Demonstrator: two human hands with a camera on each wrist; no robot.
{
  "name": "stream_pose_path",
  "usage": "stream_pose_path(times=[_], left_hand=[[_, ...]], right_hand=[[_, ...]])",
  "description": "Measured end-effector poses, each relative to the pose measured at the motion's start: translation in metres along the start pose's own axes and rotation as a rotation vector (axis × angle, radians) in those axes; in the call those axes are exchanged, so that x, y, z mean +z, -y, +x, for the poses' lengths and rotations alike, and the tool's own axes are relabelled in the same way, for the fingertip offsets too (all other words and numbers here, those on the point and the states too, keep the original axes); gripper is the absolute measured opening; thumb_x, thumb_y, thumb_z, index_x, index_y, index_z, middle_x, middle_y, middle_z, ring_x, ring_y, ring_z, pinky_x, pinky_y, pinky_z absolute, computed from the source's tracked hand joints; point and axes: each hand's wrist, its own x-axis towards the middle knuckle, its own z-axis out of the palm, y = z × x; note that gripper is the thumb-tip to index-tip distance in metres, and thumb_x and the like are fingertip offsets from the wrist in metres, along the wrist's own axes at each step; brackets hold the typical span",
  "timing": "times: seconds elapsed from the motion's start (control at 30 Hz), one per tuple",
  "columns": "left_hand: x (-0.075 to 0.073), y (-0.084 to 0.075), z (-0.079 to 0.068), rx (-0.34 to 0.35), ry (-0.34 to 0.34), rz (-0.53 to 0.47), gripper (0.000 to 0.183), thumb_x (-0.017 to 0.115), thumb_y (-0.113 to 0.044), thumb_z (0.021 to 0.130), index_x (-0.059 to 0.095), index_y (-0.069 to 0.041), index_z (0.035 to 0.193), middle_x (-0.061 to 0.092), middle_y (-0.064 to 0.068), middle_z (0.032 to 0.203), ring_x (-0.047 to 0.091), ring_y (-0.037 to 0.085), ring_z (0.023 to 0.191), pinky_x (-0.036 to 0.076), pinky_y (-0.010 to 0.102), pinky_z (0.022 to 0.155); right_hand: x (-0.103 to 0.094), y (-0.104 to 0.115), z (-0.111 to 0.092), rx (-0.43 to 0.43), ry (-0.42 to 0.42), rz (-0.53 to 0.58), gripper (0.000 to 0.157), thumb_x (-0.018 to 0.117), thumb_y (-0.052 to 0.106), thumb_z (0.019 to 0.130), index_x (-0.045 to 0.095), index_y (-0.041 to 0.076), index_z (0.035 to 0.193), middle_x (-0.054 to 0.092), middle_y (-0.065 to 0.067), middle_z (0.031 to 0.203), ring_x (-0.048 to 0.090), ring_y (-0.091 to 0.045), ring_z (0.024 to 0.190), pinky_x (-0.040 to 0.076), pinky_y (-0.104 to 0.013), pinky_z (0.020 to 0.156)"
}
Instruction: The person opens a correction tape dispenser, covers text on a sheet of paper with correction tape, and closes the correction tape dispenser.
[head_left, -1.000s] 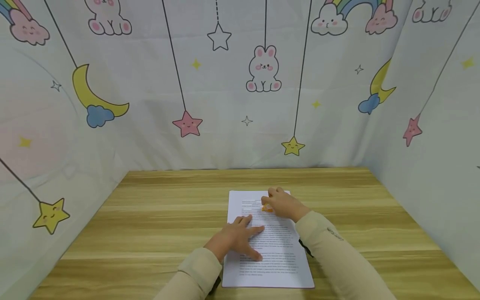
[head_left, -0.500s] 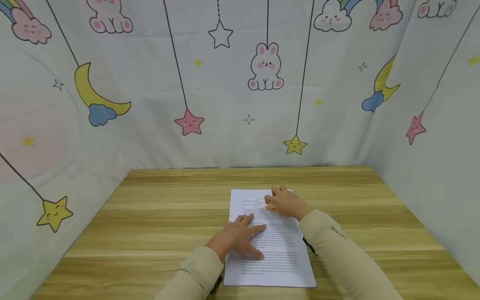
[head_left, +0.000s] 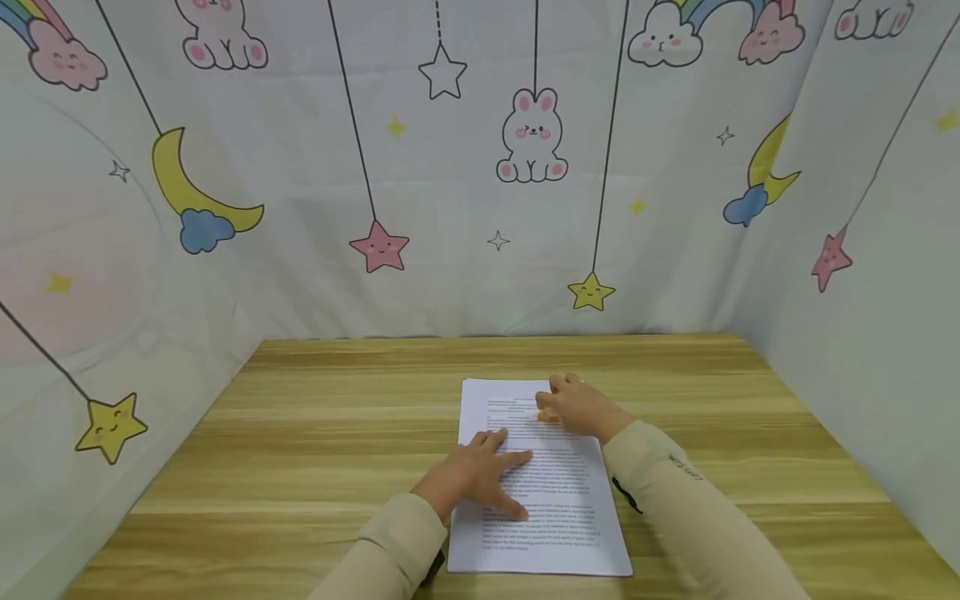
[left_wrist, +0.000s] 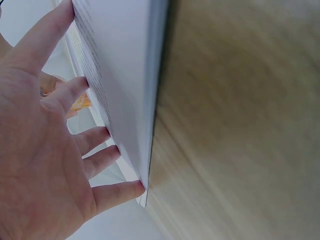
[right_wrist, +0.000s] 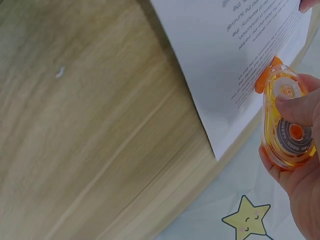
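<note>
A stack of printed paper point(head_left: 551, 558) lies on the wooden table in front of me. My left hand point(head_left: 474, 477) is spread over its left half, and in the left wrist view the straight fingertips point(left_wrist: 100, 134) press on the top sheet. Near the sheet's upper right, my right hand point(head_left: 587, 412) grips an orange, see-through correction tape point(right_wrist: 286, 142) between thumb and fingers. Its orange tip point(right_wrist: 264, 80) is right at the printed lines in the right wrist view. From the head view, the fingers cover most of the correction tape.
The wood-grain table point(head_left: 322, 467) extends on both sides of the paper. Behind it hangs a white cloth backdrop point(head_left: 450, 192) with cartoon stars, moons and rabbits, and similar cloth closes in both sides. A small white speck point(right_wrist: 60, 72) lies on the wood.
My right hand has slid a little to the right across the upper lines with the correction tape. The left hand stays in place on the paper. The head view has shifted slightly.
</note>
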Motion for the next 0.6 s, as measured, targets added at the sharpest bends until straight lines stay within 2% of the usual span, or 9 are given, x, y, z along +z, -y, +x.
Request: stream_pose_path(times=[0.3,0.6], left_hand=[[0.001,0.0,0.001,-0.007,0.0,0.003,0.085,0.067,-0.069,0.063,0.034,-0.045,0.138,0.019,0.003,0.154,0.02,0.028,0.14,0.027,0.056,0.106],[0.001,0.001,0.002,-0.005,0.004,-0.014,0.085,0.067,-0.069,0.064,0.034,-0.045,0.138,0.018,0.002,0.154,0.019,0.027,0.14,0.026,0.056,0.107]], right_hand=[[0.002,-0.006,-0.004,0.017,0.026,0.008,0.015,0.056,0.013,0.091,0.058,0.021,0.104,0.05,-0.007,0.097,0.049,-0.025,0.084,0.046,-0.039,0.076],[0.004,-0.011,-0.007,-0.003,-0.003,-0.018,0.02,0.061,0.009,0.087,0.058,0.021,0.102,0.051,-0.007,0.095,0.049,-0.025,0.083,0.047,-0.038,0.074]])
